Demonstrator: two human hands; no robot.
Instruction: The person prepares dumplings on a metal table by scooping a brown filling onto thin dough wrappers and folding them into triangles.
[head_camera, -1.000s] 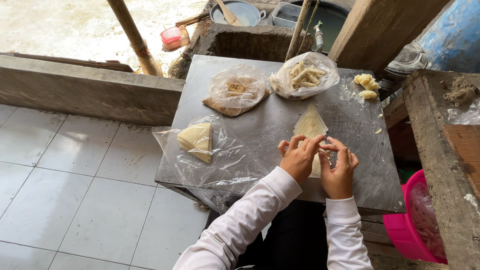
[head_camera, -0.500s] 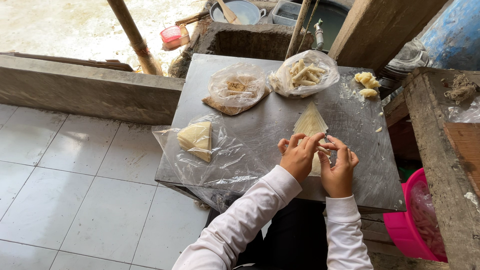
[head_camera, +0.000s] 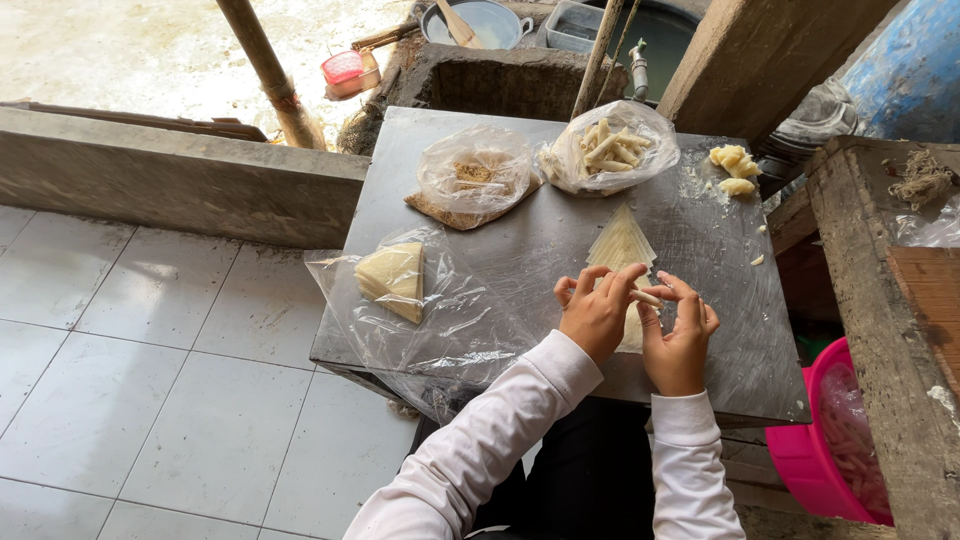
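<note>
Hands meet over the near right part of the metal tabletop (head_camera: 700, 200), and we see both at work on 1 small pale roll (head_camera: 646, 297). Our left hand (head_camera: 598, 312) curls its fingers around the near end of the roll, thumb tucked under, while our right hand (head_camera: 681, 340) pinches the other end between thumb and fingertips. Neither hand is spread; both are closed lightly on the roll, which sits just above a pale triangular wrapper (head_camera: 621, 243) lying flat on the tabletop. The wrapper's point faces away from us and its wide end is hidden beneath our hands.

To the left, a sheet of clear plastic (head_camera: 470, 320) spreads over the tabletop's near left corner and hangs past the edge, with a folded stack of pale wrappers (head_camera: 392, 280) lying inside it. At the far side sit 2 clear bags: 1 (head_camera: 475, 175) holding a brownish filling on a brown sheet, the other (head_camera: 610, 145) holding finished pale rolls. A few yellowish scraps (head_camera: 732, 168) lie at the far right corner. A pink tub (head_camera: 800, 460) stands on the floor to our right, beside a rough wooden bench (head_camera: 880, 330).
</note>
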